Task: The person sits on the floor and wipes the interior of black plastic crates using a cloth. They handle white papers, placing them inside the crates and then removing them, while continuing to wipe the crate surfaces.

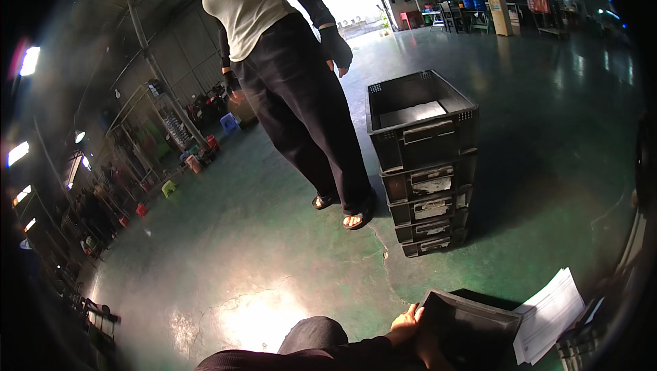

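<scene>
My left hand (405, 321) is closed over the left rim of a black plastic crate (472, 302) at the lower right. Beside it, at the bottom edge, a second patch of bare skin, apparently my right hand or wrist (429, 352), shows against the crate. Its fingers are hidden. The crate is tilted, and its inside looks dark. Touching or just beyond its right side lie several white printed sheets (549, 316), loosely fanned.
A tall stack of black crates (428, 159) stands ahead, white paper in the top one. Left of it, a person (294, 90) in dark trousers and sandals faces me, arms lowered. Cracks cross the green floor (226, 248). A blue stool (229, 123) and a green stool (168, 188) stand far left.
</scene>
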`<state>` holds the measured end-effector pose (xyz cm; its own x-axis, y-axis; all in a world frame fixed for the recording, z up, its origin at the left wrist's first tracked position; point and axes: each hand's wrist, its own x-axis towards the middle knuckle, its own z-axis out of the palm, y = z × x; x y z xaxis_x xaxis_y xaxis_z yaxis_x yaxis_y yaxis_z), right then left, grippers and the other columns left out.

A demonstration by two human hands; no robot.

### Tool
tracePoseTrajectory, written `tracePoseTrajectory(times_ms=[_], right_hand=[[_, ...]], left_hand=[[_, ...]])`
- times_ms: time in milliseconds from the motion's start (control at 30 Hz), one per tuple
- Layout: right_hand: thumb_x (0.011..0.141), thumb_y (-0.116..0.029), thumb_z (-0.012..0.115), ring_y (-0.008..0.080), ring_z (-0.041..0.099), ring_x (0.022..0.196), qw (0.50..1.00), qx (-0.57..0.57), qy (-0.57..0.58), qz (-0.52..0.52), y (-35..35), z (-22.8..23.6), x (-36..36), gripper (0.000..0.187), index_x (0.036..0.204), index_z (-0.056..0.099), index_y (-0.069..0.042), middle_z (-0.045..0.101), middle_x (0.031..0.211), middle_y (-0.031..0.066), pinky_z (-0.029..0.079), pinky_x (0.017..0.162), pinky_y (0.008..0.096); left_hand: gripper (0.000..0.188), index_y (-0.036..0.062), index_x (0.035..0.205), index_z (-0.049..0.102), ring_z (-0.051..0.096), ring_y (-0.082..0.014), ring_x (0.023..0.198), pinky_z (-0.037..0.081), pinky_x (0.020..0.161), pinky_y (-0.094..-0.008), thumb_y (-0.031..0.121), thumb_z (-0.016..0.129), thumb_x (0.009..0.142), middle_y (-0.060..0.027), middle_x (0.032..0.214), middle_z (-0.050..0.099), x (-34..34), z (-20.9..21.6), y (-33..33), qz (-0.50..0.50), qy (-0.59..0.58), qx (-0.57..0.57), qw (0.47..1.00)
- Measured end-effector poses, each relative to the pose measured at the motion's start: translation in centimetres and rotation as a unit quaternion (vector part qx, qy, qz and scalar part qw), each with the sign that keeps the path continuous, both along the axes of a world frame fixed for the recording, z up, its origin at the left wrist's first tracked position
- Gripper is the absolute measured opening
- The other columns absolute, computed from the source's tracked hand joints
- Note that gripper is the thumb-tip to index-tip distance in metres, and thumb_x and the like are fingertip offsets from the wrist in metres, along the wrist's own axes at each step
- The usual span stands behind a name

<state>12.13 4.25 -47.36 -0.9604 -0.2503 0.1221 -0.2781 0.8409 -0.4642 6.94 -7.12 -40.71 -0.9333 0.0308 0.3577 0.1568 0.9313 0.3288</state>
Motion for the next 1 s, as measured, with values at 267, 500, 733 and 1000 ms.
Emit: tracePoseTrajectory(times_ms=[267,500,733,1000], right_hand=[[0.079,-0.021,0.052,0.0284,0.055,0.096,0.972,0.082,0.005,-0.22,9.9,-3.1,-7.3,0.017,0.091,0.06,-0.012,0.055,0.097,0.0071,0.05,0.072,0.0424],[0.081,-0.029,0.052,0.0322,0.057,0.09,0.941,0.302,-0.077,-0.13,19.7,2.6,7.7,0.024,0.096,0.06,-0.012,0.057,0.089,0.014,0.051,0.071,0.0402],[0.079,-0.014,0.049,0.036,0.056,0.093,0.969,0.02,-0.237,-0.072,6.3,3.6,8.1,0.031,0.109,0.058,-0.011,0.055,0.105,0.0215,0.046,0.084,0.0429],[0.077,-0.023,0.06,0.0345,0.053,0.094,0.956,0.045,0.009,-0.291,9.0,3.0,-0.2,0.029,0.104,0.052,-0.012,0.049,0.105,0.0098,0.049,0.073,0.0451]], left_hand=[[0.038,0.0096,0.11,0.051,0.061,-0.0403,0.063,0.049,0.052,-0.0483,0.042,0.044,0.091,-0.0208,0.073,0.063,-2.4,1.2,2.0,-0.053,-0.126,0.131,0.982],[0.025,0.0107,0.1,0.061,0.044,-0.0129,0.044,0.037,0.037,-0.0252,0.03,0.06,0.085,0.0015,0.098,0.063,-0.7,0.3,1.6,-0.022,0.095,-0.117,0.988],[0.044,0.0224,0.128,0.043,0.062,-0.0388,0.079,0.05,0.065,-0.0455,0.045,0.04,0.091,-0.0218,0.09,0.063,-1.2,3.2,1.8,-0.025,-0.263,0.144,0.954],[0.043,0.0239,0.13,0.042,0.06,-0.0389,0.086,0.048,0.075,-0.0449,0.044,0.04,0.091,-0.0203,0.094,0.063,-1.7,3.6,0.5,-0.049,-0.284,0.206,0.935]])
